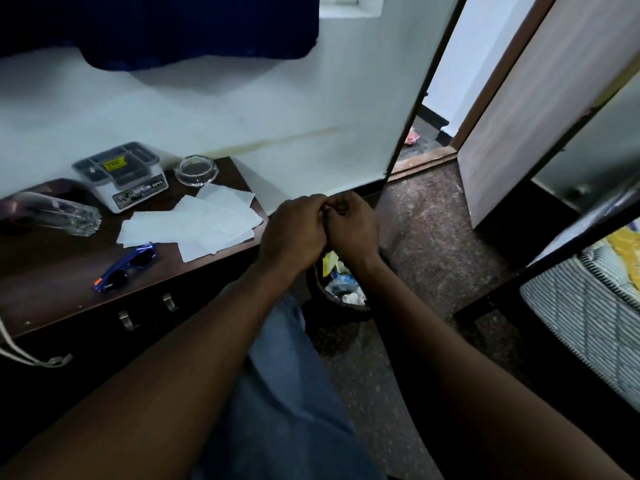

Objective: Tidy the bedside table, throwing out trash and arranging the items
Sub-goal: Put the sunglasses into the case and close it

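The left hand (294, 233) and the right hand (351, 226) meet just off the right end of the bedside table (52, 282), touching, with fingers curled inward. The fingertips are hidden, so I cannot tell whether they pinch a scrap between them or hold nothing. At 6 o'clock from the hands stands the dark bin (341, 315), which has wrappers and crumpled bits inside. If something small is about to be dropped, it could miss. The hands seem to hang toward the bin's far side rather than its middle, so a light scrap could drift onto the speckled floor. At 9 o'clock from the hands, loose white papers (194, 225) lie close to the table's edge, where a brushing forearm could sweep them off. Farther out at 9 o'clock, the glass (55, 213) appears to lie on its side and may roll. The blue sunglasses (126, 268) sit near the front edge at 8 o'clock.
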The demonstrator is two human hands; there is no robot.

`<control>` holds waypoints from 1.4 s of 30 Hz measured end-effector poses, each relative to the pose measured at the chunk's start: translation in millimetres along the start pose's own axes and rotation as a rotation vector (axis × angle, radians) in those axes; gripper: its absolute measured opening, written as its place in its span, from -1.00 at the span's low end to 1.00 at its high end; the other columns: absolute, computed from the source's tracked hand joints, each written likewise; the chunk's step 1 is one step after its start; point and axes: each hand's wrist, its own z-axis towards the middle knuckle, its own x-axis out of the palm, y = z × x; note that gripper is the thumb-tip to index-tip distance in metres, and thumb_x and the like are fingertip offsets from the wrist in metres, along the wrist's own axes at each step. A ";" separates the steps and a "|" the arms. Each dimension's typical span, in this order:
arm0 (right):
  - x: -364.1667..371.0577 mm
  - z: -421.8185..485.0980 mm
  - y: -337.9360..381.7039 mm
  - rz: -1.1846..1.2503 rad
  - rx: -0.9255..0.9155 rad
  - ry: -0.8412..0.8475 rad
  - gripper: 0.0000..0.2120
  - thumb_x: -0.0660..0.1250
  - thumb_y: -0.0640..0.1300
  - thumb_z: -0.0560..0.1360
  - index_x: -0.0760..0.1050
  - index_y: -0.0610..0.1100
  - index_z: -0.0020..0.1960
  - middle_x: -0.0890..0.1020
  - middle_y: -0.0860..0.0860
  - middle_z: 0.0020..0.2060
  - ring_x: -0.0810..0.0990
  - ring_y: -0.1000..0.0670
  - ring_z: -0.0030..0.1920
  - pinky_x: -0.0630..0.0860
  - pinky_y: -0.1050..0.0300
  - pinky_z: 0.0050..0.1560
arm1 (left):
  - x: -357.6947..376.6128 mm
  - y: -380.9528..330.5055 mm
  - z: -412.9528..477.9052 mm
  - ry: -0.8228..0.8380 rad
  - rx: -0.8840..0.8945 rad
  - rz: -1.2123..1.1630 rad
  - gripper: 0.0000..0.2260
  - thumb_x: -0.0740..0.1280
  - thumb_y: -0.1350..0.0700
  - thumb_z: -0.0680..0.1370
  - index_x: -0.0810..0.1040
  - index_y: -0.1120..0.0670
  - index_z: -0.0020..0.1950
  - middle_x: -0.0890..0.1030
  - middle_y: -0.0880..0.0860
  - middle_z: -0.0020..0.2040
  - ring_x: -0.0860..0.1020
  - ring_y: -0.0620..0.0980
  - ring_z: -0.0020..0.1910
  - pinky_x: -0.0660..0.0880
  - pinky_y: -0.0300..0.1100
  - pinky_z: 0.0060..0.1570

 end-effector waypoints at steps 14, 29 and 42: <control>122.7 -73.1 152.9 0.012 -0.311 0.345 -0.86 0.39 -0.20 0.50 0.64 0.03 -0.06 0.74 0.16 -0.11 0.71 0.04 -0.01 0.58 0.10 0.09 | -172.9 127.6 -70.2 -0.160 -0.143 0.087 -0.63 0.32 0.21 0.60 0.59 -0.06 0.38 0.70 0.01 0.24 0.65 0.13 0.20 0.55 0.04 0.21; 266.6 -81.3 154.6 -0.151 -0.549 0.743 -0.71 0.48 -0.13 0.52 0.61 -0.06 0.23 0.71 0.05 0.10 0.72 0.02 -0.08 0.61 -0.02 0.09 | -190.5 287.4 -92.5 -0.154 -0.298 0.195 -0.52 0.39 0.24 0.48 0.58 0.08 0.42 0.67 0.10 0.29 0.60 0.14 0.25 0.37 -0.19 0.24; 301.4 -49.2 180.5 -0.587 -0.720 1.021 -0.35 0.47 0.06 0.48 0.36 0.00 0.51 0.51 -0.03 0.34 0.57 -0.18 0.29 0.58 -0.14 0.18 | -206.2 338.3 -48.8 -0.047 -0.360 0.199 -0.64 0.36 0.05 0.52 0.63 -0.10 0.32 0.72 -0.04 0.18 0.66 0.01 0.13 0.55 -0.13 0.14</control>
